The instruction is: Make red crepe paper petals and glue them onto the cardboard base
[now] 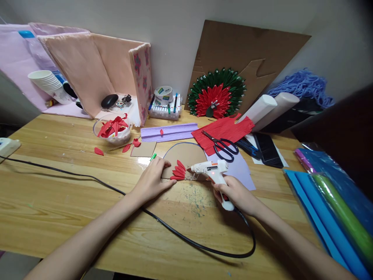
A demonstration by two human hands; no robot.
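Observation:
A half-circle of cardboard (186,151) with a blue line along its curved edge lies flat on the table. Several red paper petals (178,171) fan out on its lower middle. My left hand (153,177) holds the cardboard at its left end, thumb along the straight edge near the petals. In my right hand (233,192) is a white glue gun (214,169), gripped by its handle, a red light glowing on its side. Its nozzle points left, just above the cardboard beside the petals. Thin glue strands show under the tip.
Black-handled scissors (223,147) lie on red crepe paper (210,136). A clear bowl (109,138) holds red scraps. The gun's black cord (189,237) loops across the front. Behind stand a green-and-red petal fan (217,95) and a marker box (165,111). Wrapped rolls (329,210) lie right.

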